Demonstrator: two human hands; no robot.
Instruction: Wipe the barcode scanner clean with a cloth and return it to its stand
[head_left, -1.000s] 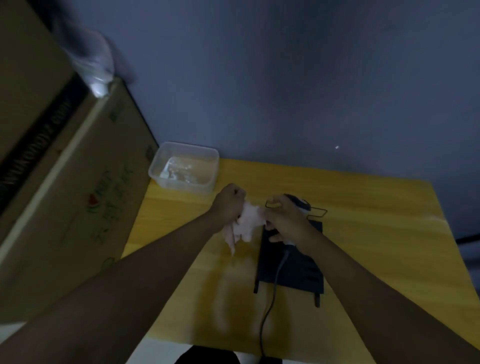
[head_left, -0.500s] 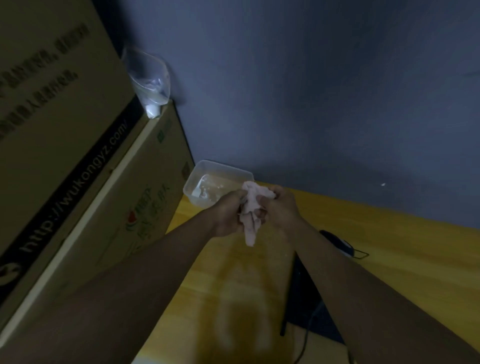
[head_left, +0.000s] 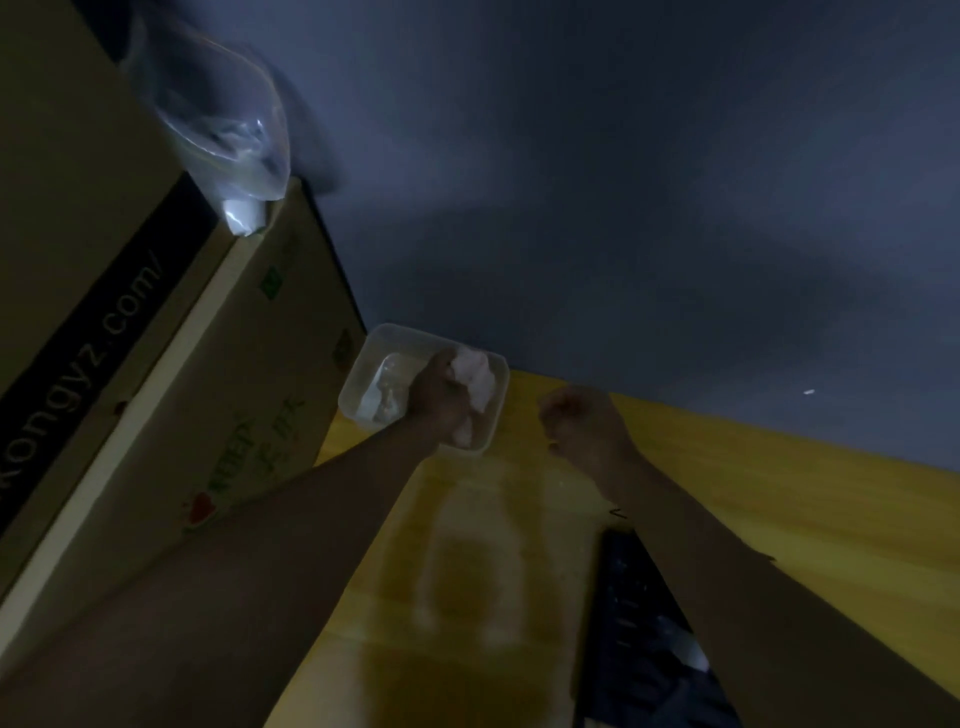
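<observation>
My left hand grips a crumpled pale pink cloth and holds it over a clear plastic tub at the back left of the yellow table. My right hand hovers to the right of the tub as a loose fist, with nothing visible in it. The black stand lies at the lower right, partly under my right forearm. The barcode scanner itself is hidden in this dim view.
Large cardboard boxes rise along the table's left side, with a clear plastic bag resting on top. A blue-grey wall stands behind the table.
Both hands held the cloth together before. Now my right hand has let go and moved right, while my left carried the cloth over the tub. The view has tilted up and left.
</observation>
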